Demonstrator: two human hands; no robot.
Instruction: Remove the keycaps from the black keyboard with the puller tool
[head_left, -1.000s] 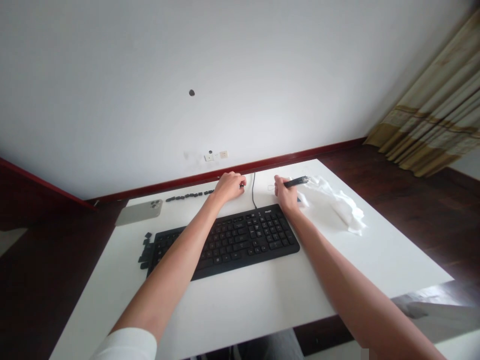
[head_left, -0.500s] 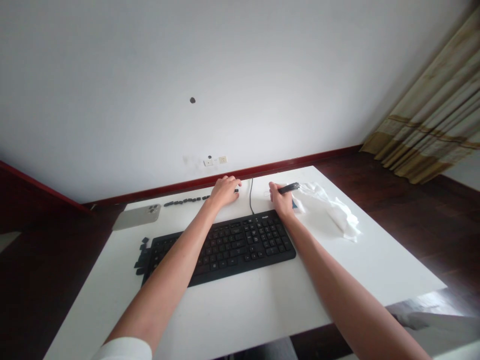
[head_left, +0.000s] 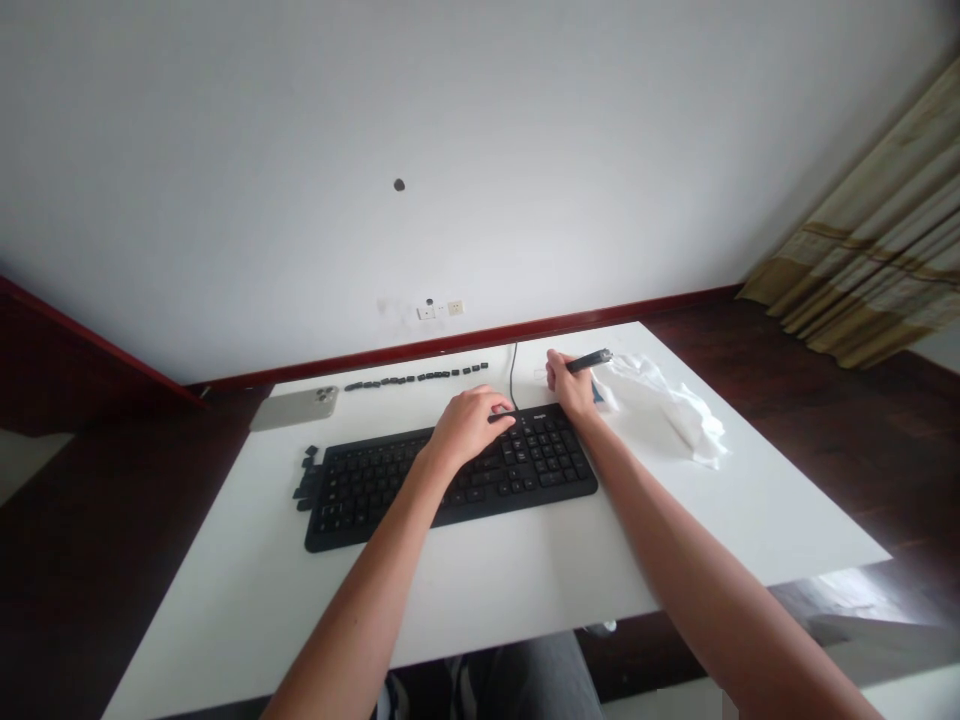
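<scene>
My left hand (head_left: 471,425) is over the upper right part of a black keyboard (head_left: 382,480), thumb and fingers apart, with nothing visible between them. Whether its fingertips touch the keys I cannot tell. My right hand (head_left: 571,383) is closed around a black pen-like tool (head_left: 591,361), whose thick end points up to the right. Its wrist rests by the keyboard's top right corner. A thin clear shape shows on the table just left of that fist. Behind the keyboard, a row of loose black keycaps (head_left: 433,376) runs along the table's back.
More black keycaps (head_left: 306,487) lie at the keyboard's left edge. A phone (head_left: 296,408) rests face down at the table's back left. Crumpled white tissue (head_left: 675,410) and a small blue item (head_left: 597,393) are right of my right hand. The keyboard cable (head_left: 513,375) runs to the back edge.
My left hand has come back from the keycap row to above the keyboard, leaving a keycap at the row's right end. My right hand keeps its grip on the tool. The camera view has shifted slightly.
</scene>
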